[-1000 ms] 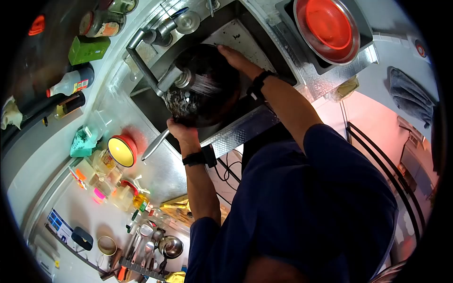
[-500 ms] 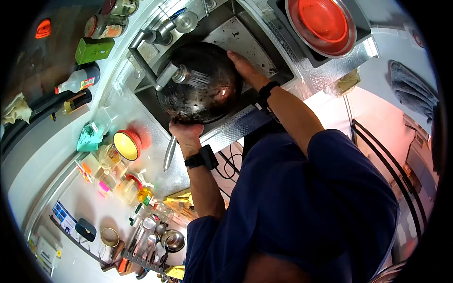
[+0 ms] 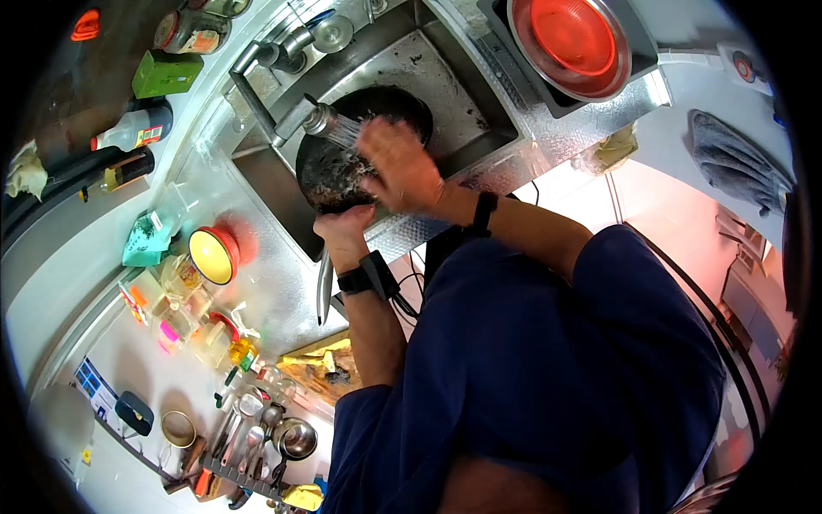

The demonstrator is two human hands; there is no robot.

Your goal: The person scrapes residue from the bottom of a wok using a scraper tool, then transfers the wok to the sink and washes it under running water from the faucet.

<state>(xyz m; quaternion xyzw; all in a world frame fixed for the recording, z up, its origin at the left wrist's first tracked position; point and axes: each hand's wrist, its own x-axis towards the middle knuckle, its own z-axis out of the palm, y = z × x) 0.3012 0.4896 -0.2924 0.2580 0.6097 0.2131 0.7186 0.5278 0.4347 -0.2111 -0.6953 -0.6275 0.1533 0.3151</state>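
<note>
A dark, round pan is tilted in the metal sink, its light handle sticking out over the front edge. Water runs from the faucet onto it. My left hand grips the pan's rim near the handle, with its fingers partly hidden. Over the pan, close to the water stream, is my right hand, fingers extended and slightly blurred. Whether it touches the pan's surface cannot be made out.
A red strainer sits in a metal bowl at the upper right. Left of the sink are a yellow bowl, bottles and containers. A cutting board lies below, near hanging utensils. A grey towel hangs at right.
My right hand has left the pan's far rim and moved left and down over the pan, near the water. My left hand stays at the rim by the handle. The pan has tilted.
</note>
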